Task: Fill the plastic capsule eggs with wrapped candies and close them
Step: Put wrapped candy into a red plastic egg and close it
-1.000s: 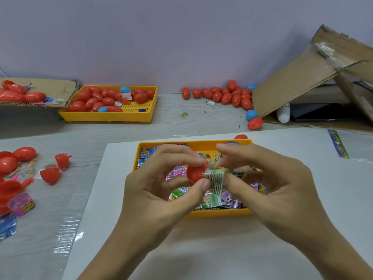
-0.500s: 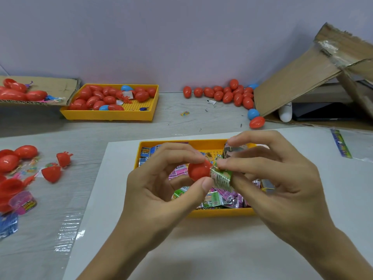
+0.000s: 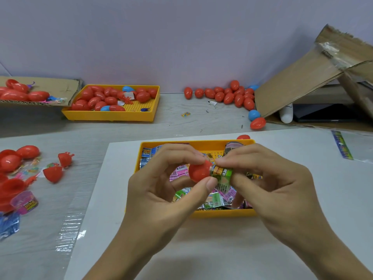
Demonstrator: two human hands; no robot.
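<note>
A red egg half (image 3: 198,171) is pinched between thumb and fingers of the left hand (image 3: 161,190), held above the near yellow tray (image 3: 222,213). A green wrapped candy (image 3: 222,174) is gripped by the right hand (image 3: 282,188) and pressed against the open side of the egg half; how far it sits inside cannot be told. Both hands are curled round their things, over the middle of the tray. The tray is filled with wrapped candies (image 3: 181,170), largely hidden by the hands, and rests on a white sheet (image 3: 201,249) at the near edge of the worktop (image 3: 101,130).

Toward the left edge, open red egg halves (image 3: 53,173) and loose wrappers are scattered; some are cut off by the frame. Behind the tray, a red egg (image 3: 243,137) is partly hidden.

At the far edge a second yellow tray (image 3: 113,116) with red and blue eggs is seen, a row of closed eggs (image 3: 228,96) along the wall, and a cardboard box (image 3: 302,77) at the far right corner, its contents hard to make out.
</note>
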